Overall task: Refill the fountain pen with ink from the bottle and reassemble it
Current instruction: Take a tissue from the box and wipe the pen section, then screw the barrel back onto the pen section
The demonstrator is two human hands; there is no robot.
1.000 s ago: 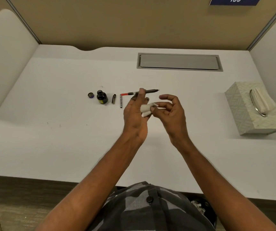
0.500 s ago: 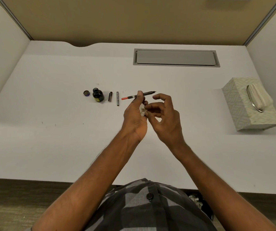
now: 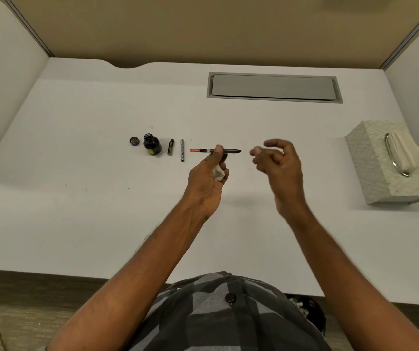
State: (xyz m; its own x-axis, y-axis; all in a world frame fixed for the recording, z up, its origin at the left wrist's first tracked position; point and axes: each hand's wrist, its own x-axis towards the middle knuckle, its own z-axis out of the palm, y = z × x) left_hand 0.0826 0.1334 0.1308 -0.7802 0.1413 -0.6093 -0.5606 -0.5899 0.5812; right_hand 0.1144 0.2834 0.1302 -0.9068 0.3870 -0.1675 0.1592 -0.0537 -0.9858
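Observation:
My left hand (image 3: 207, 179) pinches the fountain pen's front section (image 3: 231, 150) level above the desk, nib pointing right and the red converter (image 3: 195, 150) sticking out to the left. A crumpled white tissue (image 3: 218, 173) is tucked in the same hand's lower fingers. My right hand (image 3: 279, 165) hovers just right of the nib, fingers loosely curled, holding nothing. On the desk to the left stand the uncapped ink bottle (image 3: 152, 144) and its cap (image 3: 134, 141). A short dark pen part (image 3: 170, 147) and a silver patterned pen part (image 3: 182, 153) lie beside the bottle.
A patterned tissue box (image 3: 370, 171) with a tissue sticking out sits at the right side of the white desk (image 3: 77, 211). A grey cable hatch (image 3: 274, 87) is set into the desk at the back. Partition walls close off the left, right and rear.
My right hand has left the tissue and moved right, away from my left hand. The tissue now stays in my left hand, and the pen has leveled out.

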